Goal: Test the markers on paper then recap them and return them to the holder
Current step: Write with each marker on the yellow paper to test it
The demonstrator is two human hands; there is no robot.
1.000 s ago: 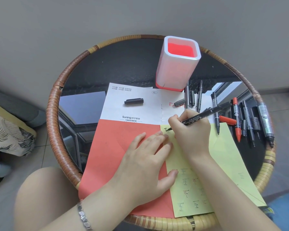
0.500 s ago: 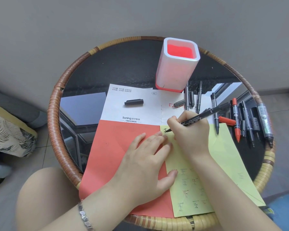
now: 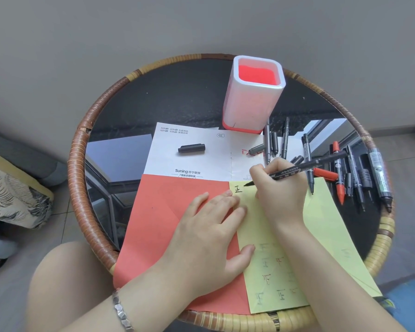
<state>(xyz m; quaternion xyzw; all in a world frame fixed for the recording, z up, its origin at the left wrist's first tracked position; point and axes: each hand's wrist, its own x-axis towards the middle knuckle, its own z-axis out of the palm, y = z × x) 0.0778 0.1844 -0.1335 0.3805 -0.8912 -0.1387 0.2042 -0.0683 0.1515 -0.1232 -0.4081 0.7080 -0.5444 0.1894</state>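
Right hand [image 3: 279, 188]: fingers clamped on a black marker [image 3: 304, 167], tip on the yellow paper [image 3: 326, 226] beside a written character.
Left hand [image 3: 209, 243]: flat, fingers spread, pressing red paper [image 3: 158, 212] and yellow paper's edge.
Cap [image 3: 191, 148]: on white sheet [image 3: 211, 159].
Holder [image 3: 252, 99]: upright behind.
Loose markers [image 3: 355, 173]: right of the papers.

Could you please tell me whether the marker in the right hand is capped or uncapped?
Uncapped: the black marker shows its bare tip on the yellow paper, and a loose black cap lies apart on the white sheet.

Round rattan-rimmed table with dark glass top [image 3: 177, 101], bearing: white-and-red square pen holder [image 3: 253, 94]; white printed sheet [image 3: 197, 156]; red paper [image 3: 168, 212]; yellow paper [image 3: 321, 219]; loose markers [image 3: 355, 178] lying rightward.
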